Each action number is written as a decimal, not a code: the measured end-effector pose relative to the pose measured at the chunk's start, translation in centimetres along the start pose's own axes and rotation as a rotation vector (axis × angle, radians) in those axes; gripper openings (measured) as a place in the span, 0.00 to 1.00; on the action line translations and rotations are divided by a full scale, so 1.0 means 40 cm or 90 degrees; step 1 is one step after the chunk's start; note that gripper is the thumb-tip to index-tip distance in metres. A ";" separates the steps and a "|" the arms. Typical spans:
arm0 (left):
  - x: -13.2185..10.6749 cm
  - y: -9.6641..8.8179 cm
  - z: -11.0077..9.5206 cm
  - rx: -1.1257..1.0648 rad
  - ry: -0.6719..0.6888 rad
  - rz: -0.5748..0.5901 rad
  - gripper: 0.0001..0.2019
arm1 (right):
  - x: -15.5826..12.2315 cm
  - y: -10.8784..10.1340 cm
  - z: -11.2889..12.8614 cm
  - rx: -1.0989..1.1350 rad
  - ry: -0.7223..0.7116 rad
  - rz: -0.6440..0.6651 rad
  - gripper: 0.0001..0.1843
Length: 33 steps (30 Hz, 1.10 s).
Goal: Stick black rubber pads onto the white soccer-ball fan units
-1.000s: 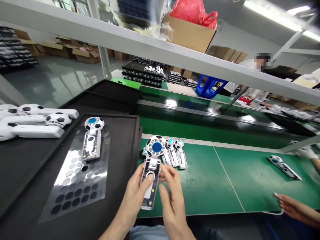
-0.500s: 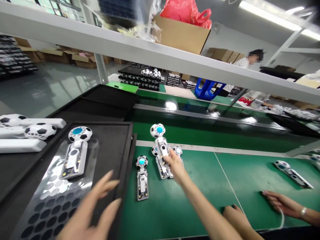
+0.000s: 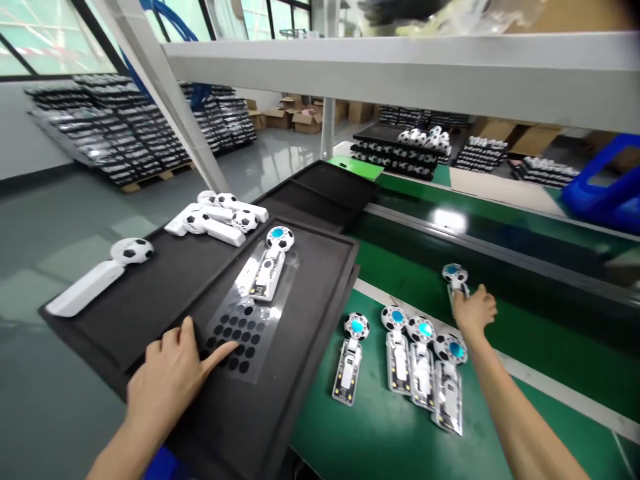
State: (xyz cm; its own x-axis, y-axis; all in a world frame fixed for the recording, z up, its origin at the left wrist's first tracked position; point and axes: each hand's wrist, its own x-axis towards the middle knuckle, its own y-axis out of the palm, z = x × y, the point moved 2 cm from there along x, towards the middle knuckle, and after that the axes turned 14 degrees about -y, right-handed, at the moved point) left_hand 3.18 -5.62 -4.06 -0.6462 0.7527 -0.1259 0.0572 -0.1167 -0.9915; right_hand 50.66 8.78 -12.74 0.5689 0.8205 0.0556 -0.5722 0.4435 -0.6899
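Observation:
My right hand (image 3: 474, 312) reaches over the dark green belt, its fingers around the handle of a handheld device with a soccer-ball head (image 3: 454, 273) and blue disc. The fingers hide most of that handle. My left hand (image 3: 167, 373) lies at the left edge of the black tray (image 3: 320, 267), thumb stretched out from the fingers. The thumb tip is over a clear sheet of black round stickers (image 3: 237, 337). On that sheet's upper part lies a similar device (image 3: 270, 270) with its circuit board showing. Several more, including a single device (image 3: 349, 367), lie on the green tabletop (image 3: 380, 440).
A second black tray (image 3: 145, 293) on the left carries several white-handled soccer-ball pieces (image 3: 220, 217). A white shelf beam (image 3: 400, 73) crosses above, with a slanted post (image 3: 185, 127) at left. A blue plastic piece (image 3: 610, 187) stands at far right.
The view has swung left. My right hand has moved away from the grouped devices, out over the belt, with a device. My left hand has come down onto the tray by the sticker sheet.

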 end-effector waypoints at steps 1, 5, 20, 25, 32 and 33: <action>0.002 -0.007 -0.010 0.066 -0.009 -0.003 0.40 | -0.034 0.007 0.013 0.007 -0.039 0.016 0.29; 0.030 -0.017 -0.036 0.062 -0.056 0.121 0.37 | -0.256 0.049 0.139 0.145 -0.316 0.176 0.23; 0.049 0.002 -0.002 0.037 0.091 0.080 0.23 | -0.538 0.377 0.624 -0.133 -0.639 0.391 0.26; 0.047 0.041 0.010 0.041 0.229 -0.054 0.40 | -0.447 0.354 0.609 -0.162 -0.610 0.335 0.29; 0.024 0.072 0.009 0.012 0.414 -0.039 0.36 | -0.551 0.323 0.577 -0.158 -0.489 0.321 0.27; 0.027 0.070 0.018 -0.013 0.438 -0.073 0.31 | -0.567 0.317 0.577 -0.150 -0.475 0.323 0.27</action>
State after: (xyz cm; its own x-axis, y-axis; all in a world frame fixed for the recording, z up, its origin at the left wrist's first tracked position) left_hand 2.10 -5.60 -6.96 -0.0205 0.9998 -0.0053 0.0358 -0.0046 -0.9993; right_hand 16.87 4.11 -6.11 -0.2904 0.9516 0.1001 -0.4672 -0.0497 -0.8828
